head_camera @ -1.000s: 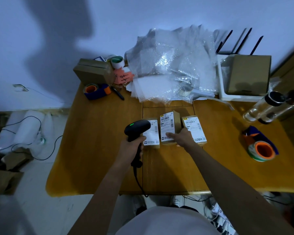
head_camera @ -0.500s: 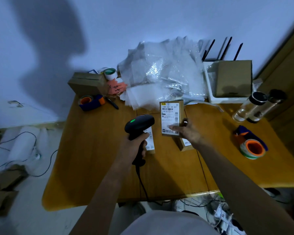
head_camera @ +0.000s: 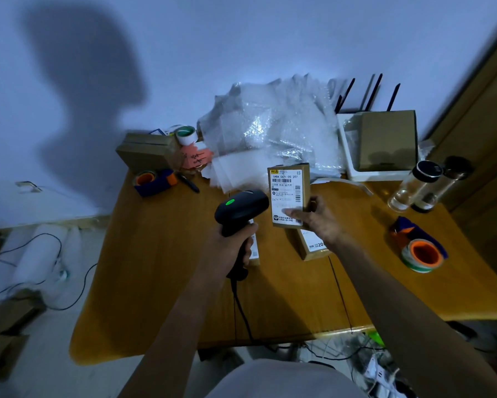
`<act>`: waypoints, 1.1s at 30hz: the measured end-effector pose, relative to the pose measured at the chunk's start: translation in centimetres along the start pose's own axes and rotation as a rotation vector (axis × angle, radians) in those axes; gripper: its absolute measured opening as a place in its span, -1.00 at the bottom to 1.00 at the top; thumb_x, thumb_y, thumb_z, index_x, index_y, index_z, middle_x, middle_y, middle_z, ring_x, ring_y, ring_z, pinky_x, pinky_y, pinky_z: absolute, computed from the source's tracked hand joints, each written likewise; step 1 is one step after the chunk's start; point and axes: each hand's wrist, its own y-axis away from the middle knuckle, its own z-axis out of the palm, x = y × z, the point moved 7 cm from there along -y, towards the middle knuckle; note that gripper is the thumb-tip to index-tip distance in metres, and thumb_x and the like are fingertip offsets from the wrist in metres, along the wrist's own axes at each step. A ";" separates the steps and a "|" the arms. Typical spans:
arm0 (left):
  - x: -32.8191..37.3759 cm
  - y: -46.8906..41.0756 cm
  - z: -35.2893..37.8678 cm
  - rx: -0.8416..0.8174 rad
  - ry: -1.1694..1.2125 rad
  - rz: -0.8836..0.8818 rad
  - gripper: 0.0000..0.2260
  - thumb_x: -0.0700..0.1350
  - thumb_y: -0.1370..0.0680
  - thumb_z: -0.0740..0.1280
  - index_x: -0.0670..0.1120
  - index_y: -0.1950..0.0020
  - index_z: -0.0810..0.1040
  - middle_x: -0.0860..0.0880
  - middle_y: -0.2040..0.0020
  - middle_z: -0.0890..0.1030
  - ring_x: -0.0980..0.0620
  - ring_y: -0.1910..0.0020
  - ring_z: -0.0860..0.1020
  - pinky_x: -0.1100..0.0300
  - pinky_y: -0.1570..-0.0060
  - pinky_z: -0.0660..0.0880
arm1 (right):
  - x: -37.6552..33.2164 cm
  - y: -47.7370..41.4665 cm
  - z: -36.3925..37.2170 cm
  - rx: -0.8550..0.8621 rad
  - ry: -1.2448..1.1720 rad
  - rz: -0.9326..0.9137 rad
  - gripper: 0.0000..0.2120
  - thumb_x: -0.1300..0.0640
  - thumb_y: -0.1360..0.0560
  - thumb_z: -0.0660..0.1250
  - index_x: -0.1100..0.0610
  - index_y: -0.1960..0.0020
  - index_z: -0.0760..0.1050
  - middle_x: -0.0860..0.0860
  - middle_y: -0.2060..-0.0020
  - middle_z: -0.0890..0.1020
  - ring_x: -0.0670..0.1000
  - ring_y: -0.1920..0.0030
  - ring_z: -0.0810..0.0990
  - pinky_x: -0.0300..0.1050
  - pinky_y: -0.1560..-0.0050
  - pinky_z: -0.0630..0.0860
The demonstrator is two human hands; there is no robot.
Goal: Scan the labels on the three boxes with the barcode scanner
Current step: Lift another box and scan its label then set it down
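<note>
Nearest to us, our left hand (head_camera: 233, 243) is wrapped tight round the handle of the barcode scanner (head_camera: 239, 217), its cable (head_camera: 243, 311) trailing back over the front edge of the wooden table (head_camera: 161, 268). The scanner's head points to the right, a green light lit on top, aimed at the label (head_camera: 286, 196) of the lifted box (head_camera: 289, 195). Under the left hand lies a second box (head_camera: 254, 249), flat on the table and mostly hidden, only a strip of its label showing. Just right of it a third box (head_camera: 311, 246) lies flat too, partly covered by our right wrist.

Our right hand (head_camera: 320, 219) grips the lifted box by its lower right corner, thumb across the label's lower part and fingers behind, holding it upright above the table with the label facing us and its barcode near the top.

Further out on the right sit an orange-cored tape roll (head_camera: 421, 255) and two clear bottles (head_camera: 426, 185). To the left are a tape dispenser (head_camera: 154, 182) and a black pen (head_camera: 188, 182). At the back, against the wall, a heap of bubble wrap (head_camera: 273, 130) is flanked by a brown carton (head_camera: 148, 152) on the left and a white tray (head_camera: 349, 156) holding another carton on the right
</note>
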 end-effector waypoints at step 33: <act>-1.2 -0.7 -0.8 0.064 0.003 -0.007 -0.84 -0.15 -0.58 0.42 -0.14 0.17 0.54 -0.06 0.44 0.48 -0.03 0.51 0.39 0.10 0.37 0.39 | 1.8 -1.2 0.5 -0.021 0.017 0.031 -0.40 0.10 -0.42 0.60 0.08 -0.32 0.34 0.01 -0.12 0.66 0.04 -0.11 0.68 -0.01 -0.13 0.63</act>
